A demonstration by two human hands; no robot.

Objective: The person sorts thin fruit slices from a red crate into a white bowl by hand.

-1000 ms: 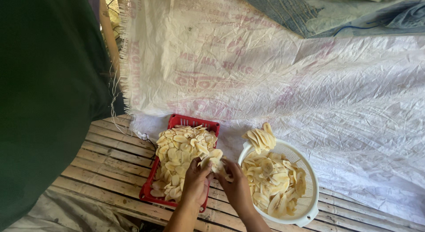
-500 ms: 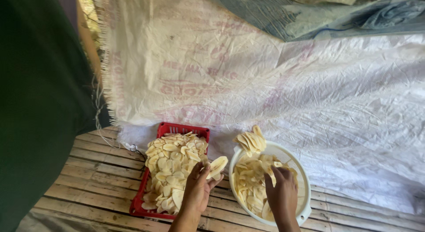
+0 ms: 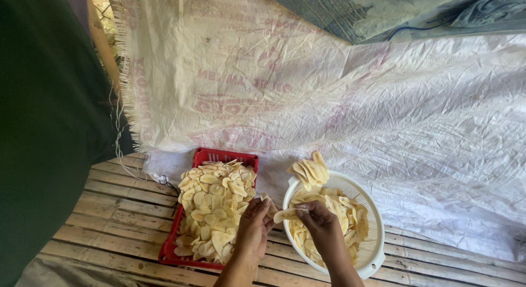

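Pale yellow slices, thin & oval, fill two containers on a slatted bamboo bench [image 3: 109, 221]. Red plastic tray [image 3: 204, 155] sits at 9 o'clock of the hands, heaped w/ slices [image 3: 213, 202]; its near rim is partly covered by the heap and by the left wrist. White round colander [image 3: 372, 232] sits at 3 o'clock of the hands, also holding slices [image 3: 339, 210], w/ a small fanned stack [image 3: 309, 171] perched on its far rim at approx 11 o'clock.

Left hand [image 3: 253, 229] and right hand [image 3: 323, 227] are close together betw. tray & colander. Right fingers pinch one slice [image 3: 286, 214], held over the colander's near-left rim. Left fingers curl round something pale at the tips; can't tell if it's one slice or several. Forearms cut off at bottom edge.

White woven sack sheet [image 3: 329, 101] covers the whole back, w/ a frayed left edge. Dark green cloth [image 3: 49, 128] blocks the left side.
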